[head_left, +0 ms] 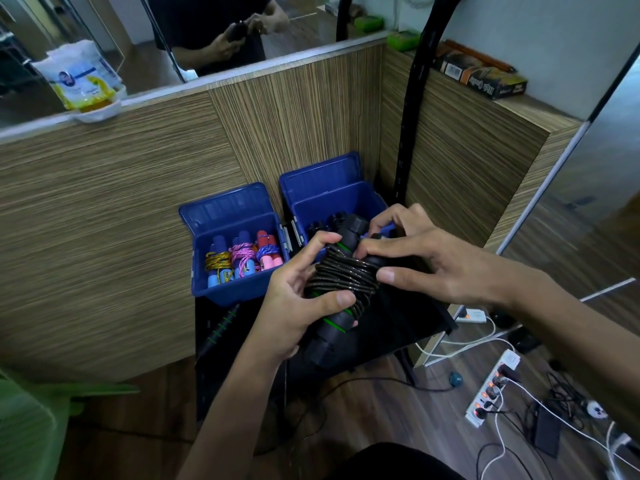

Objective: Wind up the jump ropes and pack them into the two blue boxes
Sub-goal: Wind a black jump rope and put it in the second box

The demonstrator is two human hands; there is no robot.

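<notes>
I hold a black jump rope [341, 275] with green-ringed handles, its cord wound several times round both handles. My left hand [294, 306] grips the bundle from below and the left. My right hand [419, 258] pinches the wound cord at the top and right side. Behind the bundle stand two open blue boxes. The left blue box [235, 289] holds three wound ropes with coloured handles: yellow, pink and blue cord. The right blue box [332, 206] shows black handle ends, partly hidden by my hands. Another black rope handle [221, 327] with green rings lies on the black table.
The boxes stand on a small black table [408, 327] in a corner of wood-grain panels. A black pole [412, 133] rises right of the boxes. A power strip [491, 389] and several cables lie on the floor at the right. A green plastic chair [31, 420] is at the lower left.
</notes>
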